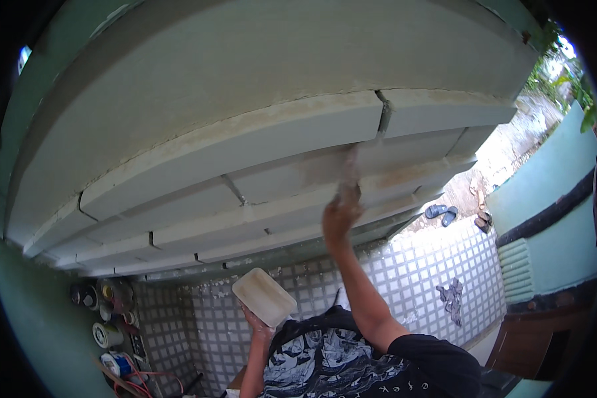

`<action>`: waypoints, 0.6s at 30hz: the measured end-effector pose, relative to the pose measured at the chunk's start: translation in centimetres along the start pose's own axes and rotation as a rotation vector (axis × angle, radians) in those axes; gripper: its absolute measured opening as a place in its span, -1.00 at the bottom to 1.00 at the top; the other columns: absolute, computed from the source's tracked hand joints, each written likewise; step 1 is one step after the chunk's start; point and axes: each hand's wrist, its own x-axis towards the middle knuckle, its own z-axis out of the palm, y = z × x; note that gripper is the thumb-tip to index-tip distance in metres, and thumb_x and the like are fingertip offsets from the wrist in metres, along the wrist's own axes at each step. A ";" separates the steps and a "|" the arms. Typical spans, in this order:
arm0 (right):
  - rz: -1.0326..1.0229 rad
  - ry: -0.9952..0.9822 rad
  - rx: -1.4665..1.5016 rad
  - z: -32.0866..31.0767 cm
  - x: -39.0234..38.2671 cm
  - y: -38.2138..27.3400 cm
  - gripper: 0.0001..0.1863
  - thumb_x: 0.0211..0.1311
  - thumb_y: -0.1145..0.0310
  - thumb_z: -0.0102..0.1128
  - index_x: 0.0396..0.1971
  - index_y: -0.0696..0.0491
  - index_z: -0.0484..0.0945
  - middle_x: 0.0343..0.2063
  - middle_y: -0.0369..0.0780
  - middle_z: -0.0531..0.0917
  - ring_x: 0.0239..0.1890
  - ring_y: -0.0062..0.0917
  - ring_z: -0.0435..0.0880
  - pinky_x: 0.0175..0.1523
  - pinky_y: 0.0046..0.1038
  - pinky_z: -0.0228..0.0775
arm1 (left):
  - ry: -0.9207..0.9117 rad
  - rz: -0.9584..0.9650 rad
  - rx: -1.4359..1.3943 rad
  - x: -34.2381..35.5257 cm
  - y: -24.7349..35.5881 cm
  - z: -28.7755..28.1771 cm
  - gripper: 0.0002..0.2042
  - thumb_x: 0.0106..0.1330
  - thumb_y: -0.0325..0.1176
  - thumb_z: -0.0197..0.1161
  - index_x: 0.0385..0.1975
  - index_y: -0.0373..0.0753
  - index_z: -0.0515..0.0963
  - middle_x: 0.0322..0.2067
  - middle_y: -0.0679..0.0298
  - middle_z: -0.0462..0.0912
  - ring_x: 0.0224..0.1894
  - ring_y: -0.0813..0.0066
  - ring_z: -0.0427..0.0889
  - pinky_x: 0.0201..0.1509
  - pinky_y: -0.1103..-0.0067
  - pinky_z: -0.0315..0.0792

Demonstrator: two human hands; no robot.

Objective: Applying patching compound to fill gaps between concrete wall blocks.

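My right hand [341, 215] is raised against a white, brick-like moulded wall [292, 186], fingers closed on a motion-blurred brush-like tool [349, 169], whose exact shape I cannot make out. The tool lies over the recessed strip between two projecting bands, where faint brownish patches show. Lower down, my left hand [257, 320] grips a shallow off-white plastic tray [264, 297] from beneath, near my dark patterned shirt.
Below is a checked tile floor [418, 278]. Paint cans [106, 335] and a red hose [136, 381] line the left side. To the right lie sandals [444, 213], a crumpled cloth [451, 298], a wooden cabinet [530, 338] and a pale green wall [544, 199].
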 end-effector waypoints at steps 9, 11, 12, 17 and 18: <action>-0.277 -0.273 0.228 -1.1 -4.7 -0.5 -0.62 -0.06 0.65 -0.03 -0.14 0.25 0.47 -0.20 0.02 0.59 -0.13 -0.14 0.59 -0.08 -0.24 0.45 | 0.033 0.043 -0.044 -0.5 -1.0 1.5 -0.39 0.27 0.24 -0.22 0.20 -0.02 0.22 0.08 0.27 0.43 0.06 0.19 0.49 0.07 0.18 0.45; -0.172 0.054 0.141 -3.2 -0.3 0.3 -0.66 0.10 0.59 -0.08 -0.08 0.25 0.46 -0.14 0.02 0.58 -0.09 -0.15 0.59 -0.04 -0.26 0.44 | 0.034 0.046 -0.048 -0.9 -1.1 1.1 -0.38 0.27 0.24 -0.22 0.21 -0.03 0.22 0.08 0.26 0.43 0.06 0.18 0.49 0.07 0.18 0.45; -0.093 0.203 0.115 -3.6 1.7 1.3 -0.66 0.17 0.55 -0.10 -0.05 0.25 0.45 -0.12 0.02 0.57 -0.07 -0.16 0.58 -0.03 -0.26 0.42 | 0.032 0.048 -0.052 -0.8 -1.3 1.2 -0.38 0.27 0.24 -0.22 0.21 -0.03 0.22 0.08 0.26 0.43 0.06 0.18 0.49 0.07 0.18 0.45; -0.014 -0.091 -0.113 -0.3 2.0 4.9 -0.50 -0.03 0.75 -0.11 -0.01 0.16 0.48 0.14 -0.07 0.40 0.23 -0.24 0.33 0.24 -0.23 0.26 | 0.007 0.056 -0.025 -0.8 -3.0 0.2 -0.34 0.26 0.30 -0.25 0.24 0.01 0.18 0.16 0.26 0.35 0.12 0.14 0.43 0.11 0.13 0.40; -0.093 -0.160 -0.154 1.1 -0.3 4.1 -0.46 -0.09 0.76 -0.10 -0.02 0.12 0.49 0.14 -0.09 0.41 0.24 -0.24 0.31 0.24 -0.22 0.25 | 0.009 0.054 -0.025 -0.8 -3.3 0.6 -0.34 0.26 0.30 -0.25 0.24 0.01 0.18 0.16 0.26 0.35 0.12 0.14 0.43 0.11 0.13 0.40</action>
